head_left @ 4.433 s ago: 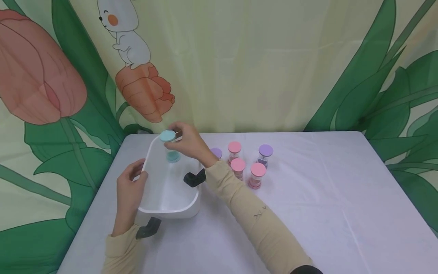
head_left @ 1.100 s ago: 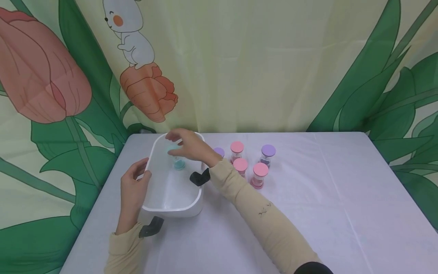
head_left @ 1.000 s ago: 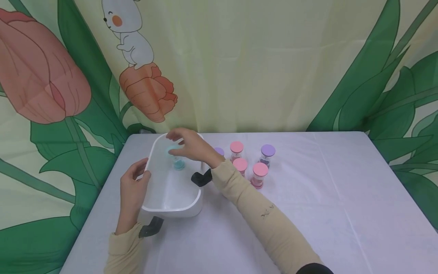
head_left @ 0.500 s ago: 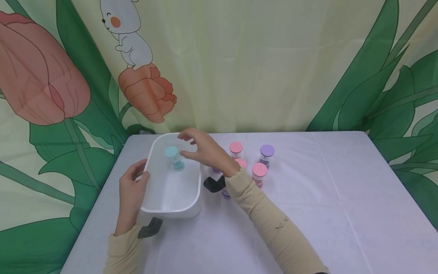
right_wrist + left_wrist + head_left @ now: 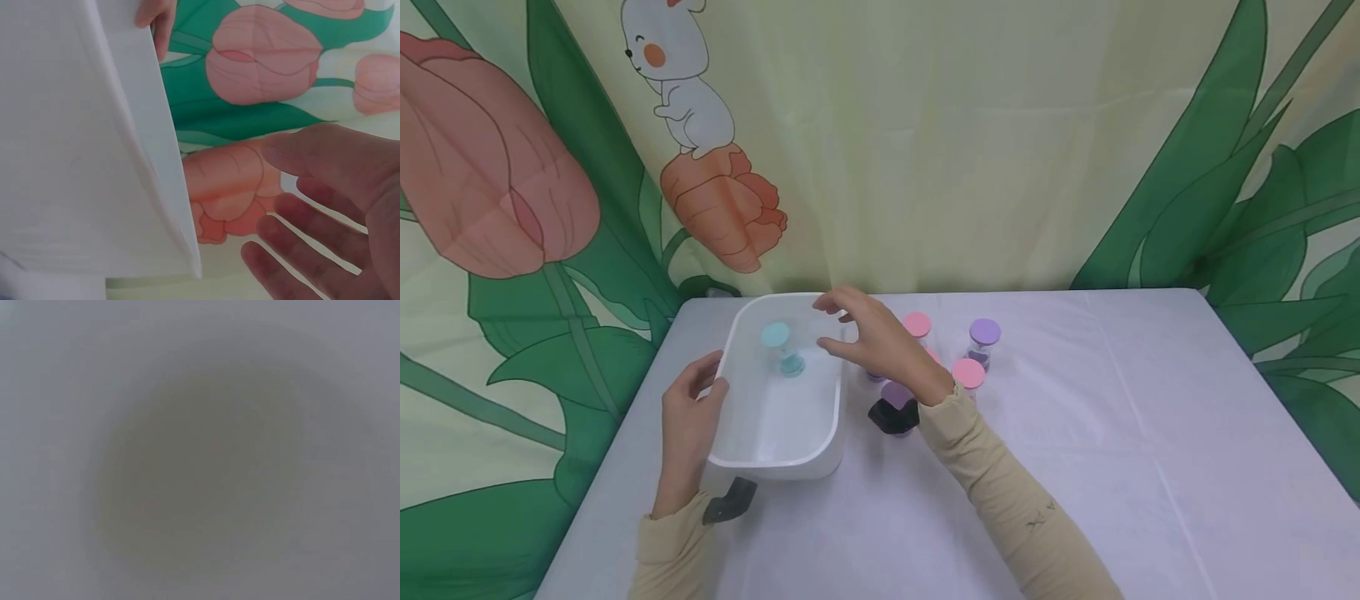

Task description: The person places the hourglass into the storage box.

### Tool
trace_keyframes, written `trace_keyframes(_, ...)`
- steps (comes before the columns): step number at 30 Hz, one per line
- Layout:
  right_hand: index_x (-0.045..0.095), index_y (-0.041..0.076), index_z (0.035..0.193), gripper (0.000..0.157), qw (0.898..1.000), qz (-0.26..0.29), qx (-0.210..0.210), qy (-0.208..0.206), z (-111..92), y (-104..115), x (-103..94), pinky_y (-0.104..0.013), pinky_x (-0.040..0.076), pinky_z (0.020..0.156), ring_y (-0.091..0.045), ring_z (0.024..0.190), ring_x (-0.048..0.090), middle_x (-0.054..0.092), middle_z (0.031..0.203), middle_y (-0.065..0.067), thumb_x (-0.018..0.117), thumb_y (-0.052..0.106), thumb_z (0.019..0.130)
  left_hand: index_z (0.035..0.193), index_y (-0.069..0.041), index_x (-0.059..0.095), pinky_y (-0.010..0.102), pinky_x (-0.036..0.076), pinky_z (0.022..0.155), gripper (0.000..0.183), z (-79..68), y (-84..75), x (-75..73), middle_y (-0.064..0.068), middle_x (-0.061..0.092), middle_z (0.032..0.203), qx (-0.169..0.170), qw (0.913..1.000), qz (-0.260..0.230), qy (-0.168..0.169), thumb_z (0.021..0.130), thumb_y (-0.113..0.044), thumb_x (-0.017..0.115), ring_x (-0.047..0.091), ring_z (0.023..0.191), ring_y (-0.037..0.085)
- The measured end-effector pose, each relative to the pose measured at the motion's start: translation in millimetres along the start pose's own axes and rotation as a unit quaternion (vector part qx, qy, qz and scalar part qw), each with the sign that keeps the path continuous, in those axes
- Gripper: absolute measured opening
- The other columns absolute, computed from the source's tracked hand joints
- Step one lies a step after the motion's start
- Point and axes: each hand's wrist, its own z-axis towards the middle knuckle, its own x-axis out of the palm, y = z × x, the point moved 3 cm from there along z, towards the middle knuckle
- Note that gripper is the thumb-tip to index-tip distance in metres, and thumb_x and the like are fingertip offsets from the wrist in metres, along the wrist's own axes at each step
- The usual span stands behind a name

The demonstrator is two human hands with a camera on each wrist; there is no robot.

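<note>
A white bin (image 5: 771,463) stands on the left part of the table, with a light-blue hourglass sand timer (image 5: 777,336) upright inside near its back. My left hand (image 5: 688,421) holds the bin's left rim between thumb and fingers. Over the bin's right rim hovers my right hand (image 5: 883,346), its fingers spread and nothing in them. The right wrist view shows the same right hand (image 5: 344,200) beside the bin wall (image 5: 56,150), thumb apart from the fingers. In the left wrist view everything is a grey blur.
Right of the bin stand several more sand timers: pink ones (image 5: 967,372) and purple ones (image 5: 984,332), some partly hidden behind the right hand and wrist. A white cloth covers the table (image 5: 1112,450). Behind it hangs a printed curtain (image 5: 970,167).
The right hand lowered the light-blue sand timer into the bin, let go of it and moved right over the rim. The left hand has stayed at the left rim.
</note>
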Motion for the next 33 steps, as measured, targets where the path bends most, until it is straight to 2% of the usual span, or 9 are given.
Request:
trace_keyframes(4,0.059,0.001,0.123,0.038,1.000,0.003,-0.008,-0.017,-9,-1,-4.9,-0.033,0.052,0.098,-0.023,0.115,0.059,0.062,0.121,-0.007,0.073,0.009,0.088,0.140,-0.019,0.056,0.024,0.057,0.075,0.044,0.2,0.1,-0.5,0.007,0.063,0.131,0.003,1.0000,-0.001,-0.001,0.098,-0.019,0.048,0.067,0.105,0.024)
trace_keyframes(10,0.060,0.001,0.123,0.037,0.999,0.007,-0.007,-0.034,-21,-5,-11.8,-0.031,0.052,0.098,-0.024,0.115,0.059,0.063,0.121,-0.010,0.072,0.008,0.088,0.140,-0.018,0.057,0.022,0.056,0.073,0.043,1.1,0.1,-1.1,0.007,0.063,0.131,0.007,1.0000,0.002,-0.005,0.098,-0.019,0.048,0.067,0.104,0.024)
trace_keyframes(17,0.060,0.000,0.122,0.037,0.999,0.015,-0.005,-0.049,-34,-12,-19.9,-0.037,0.052,0.098,-0.023,0.114,0.060,0.063,0.120,-0.009,0.072,0.006,0.087,0.141,-0.018,0.055,0.030,0.057,0.080,0.043,1.1,0.4,-1.1,0.009,0.062,0.134,0.007,1.0000,0.004,0.000,0.098,-0.020,0.048,0.066,0.108,0.028)
trace_keyframes(20,0.060,0.001,0.121,0.036,0.998,0.008,-0.002,-0.058,-41,-15,-23.7,-0.039,0.053,0.098,-0.022,0.112,0.061,0.063,0.119,-0.009,0.072,0.006,0.087,0.141,-0.019,0.055,0.030,0.057,0.079,0.043,1.4,1.0,-0.3,0.008,0.061,0.134,0.001,1.0000,0.002,0.001,0.098,-0.021,0.048,0.066,0.108,0.027)
trace_keyframes(29,0.062,0.000,0.119,0.038,0.997,-0.014,-0.006,-0.080,-57,-22,-33.4,-0.037,0.054,0.096,-0.027,0.110,0.062,0.064,0.117,-0.010,0.076,0.006,0.085,0.141,-0.019,0.055,0.028,0.057,0.080,0.043,1.3,1.0,-0.3,0.008,0.061,0.134,0.007,1.0000,0.003,-0.001,0.098,-0.020,0.049,0.065,0.110,0.027)
trace_keyframes(33,0.062,0.001,0.121,0.040,0.996,-0.016,0.000,-0.082,-63,-22,-37.1,-0.034,0.053,0.096,-0.022,0.109,0.062,0.065,0.118,-0.009,0.077,0.008,0.084,0.141,-0.019,0.055,0.026,0.056,0.079,0.043,0.7,0.5,-0.5,0.009,0.061,0.136,0.009,0.9999,0.006,-0.003,0.099,-0.020,0.049,0.065,0.112,0.027)
